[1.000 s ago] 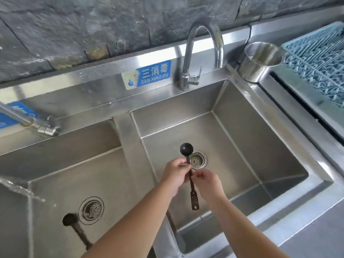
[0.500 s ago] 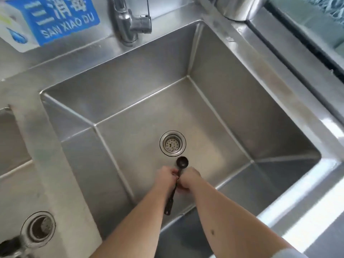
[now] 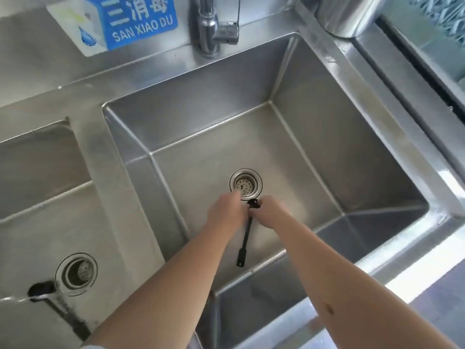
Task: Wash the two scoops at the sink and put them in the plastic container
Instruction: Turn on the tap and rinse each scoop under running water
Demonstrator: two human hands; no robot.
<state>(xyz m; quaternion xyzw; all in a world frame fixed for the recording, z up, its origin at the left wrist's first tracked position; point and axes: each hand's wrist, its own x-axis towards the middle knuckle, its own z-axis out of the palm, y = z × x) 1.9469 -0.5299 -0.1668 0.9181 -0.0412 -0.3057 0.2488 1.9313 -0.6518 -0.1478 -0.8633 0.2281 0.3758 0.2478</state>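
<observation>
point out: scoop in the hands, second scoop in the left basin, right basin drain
held scoop [image 3: 245, 235]: head view, on its black handle below the hands.
second scoop [image 3: 40, 289]: head view, on its dark bowl beside the left drain.
right basin drain [image 3: 246, 184]: head view, on the strainer centre.

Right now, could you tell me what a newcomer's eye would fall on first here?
Two bare hands, left hand and right hand, meet over the right basin's drain, gripping a black scoop. A second scoop lies in the left basin by its drain. A blue sign sits beside the faucet.
</observation>
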